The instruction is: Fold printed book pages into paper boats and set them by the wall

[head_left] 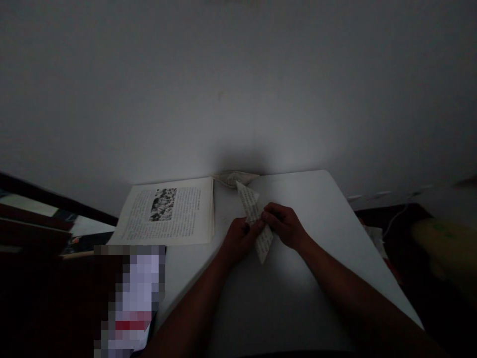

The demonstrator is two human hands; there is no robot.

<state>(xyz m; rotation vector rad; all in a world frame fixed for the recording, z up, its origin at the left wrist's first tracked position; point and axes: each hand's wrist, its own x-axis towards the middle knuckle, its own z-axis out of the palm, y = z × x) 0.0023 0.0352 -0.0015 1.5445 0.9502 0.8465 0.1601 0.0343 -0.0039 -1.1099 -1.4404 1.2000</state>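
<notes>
Printed paper folded into a long pointed boat shape (pixel 248 199) is held between my two hands above the table. My left hand (pixel 240 238) grips it from the left, thumb pressed on the paper's middle. Closed on its right edge, my right hand (pixel 281 223) pinches near the same spot. One tip points away toward the wall and the other down toward me. Behind it, a finished-looking folded paper boat (pixel 233 178) sits at the table's back edge against the wall.
A stack of printed pages (pixel 179 214) with a dark picture lies at the table's left. In front of it, a blurred-out pixelated object (pixel 139 293) covers the left edge. The white table (pixel 313 199) meets a grey wall (pixel 238 99). A yellowish shape (pixel 443 243) is at the right.
</notes>
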